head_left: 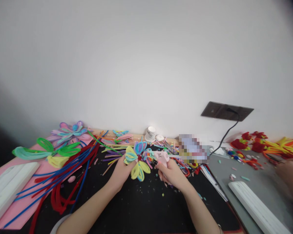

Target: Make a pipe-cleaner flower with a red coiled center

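My left hand (pixel 122 174) is closed on a pipe-cleaner flower (pixel 140 170) with looped yellow, blue and pink petals, held above the black mat (pixel 141 208). In my right hand (pixel 172 172) is a pale pink glue gun (pixel 161 156), its nozzle pointing left at the flower. A glue stick (pixel 174 156) juts from the gun's back end. Whether the nozzle touches the flower I cannot tell. Behind the flower lie loose purple and pastel pipe cleaners (pixel 112 155).
Finished pipe-cleaner flowers (pixel 70 133), blue stems (pixel 63 172) and a white box-like object (pixel 12 185) lie left. A paper cup (pixel 150 134) stands by the wall. A black cord (pixel 224 136) runs from a wall socket. A co-worker's hand (pixel 290 172) is at far right.
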`<state>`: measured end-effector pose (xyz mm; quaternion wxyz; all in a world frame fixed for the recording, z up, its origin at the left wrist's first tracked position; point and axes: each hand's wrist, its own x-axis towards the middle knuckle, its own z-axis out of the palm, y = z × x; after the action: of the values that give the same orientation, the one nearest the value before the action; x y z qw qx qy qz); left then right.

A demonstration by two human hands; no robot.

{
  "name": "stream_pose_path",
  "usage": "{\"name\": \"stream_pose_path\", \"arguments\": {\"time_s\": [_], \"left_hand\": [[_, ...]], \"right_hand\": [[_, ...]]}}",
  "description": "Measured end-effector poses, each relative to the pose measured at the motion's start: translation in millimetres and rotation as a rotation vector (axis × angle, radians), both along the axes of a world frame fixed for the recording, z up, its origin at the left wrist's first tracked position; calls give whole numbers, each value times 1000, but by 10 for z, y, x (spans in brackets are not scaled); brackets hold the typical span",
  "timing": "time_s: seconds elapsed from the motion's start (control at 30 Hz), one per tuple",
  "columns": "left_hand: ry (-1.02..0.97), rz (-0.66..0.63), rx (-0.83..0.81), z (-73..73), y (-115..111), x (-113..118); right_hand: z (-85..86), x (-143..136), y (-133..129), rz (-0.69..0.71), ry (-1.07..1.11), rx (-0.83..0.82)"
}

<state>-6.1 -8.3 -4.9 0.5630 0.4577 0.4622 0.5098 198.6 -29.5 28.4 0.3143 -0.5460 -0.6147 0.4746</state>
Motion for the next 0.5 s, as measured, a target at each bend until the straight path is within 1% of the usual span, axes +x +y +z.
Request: {"name": "stream_pose_path", "arguments": {"time_s": [0.23,0.5], "left_hand": [[-17,11,-3,14,10,-3],[-37,-11,-39,36,-10,13]], "right_hand": [[71,-24,-24,-14,-64,17],[8,2,10,-74,37,12]]}}
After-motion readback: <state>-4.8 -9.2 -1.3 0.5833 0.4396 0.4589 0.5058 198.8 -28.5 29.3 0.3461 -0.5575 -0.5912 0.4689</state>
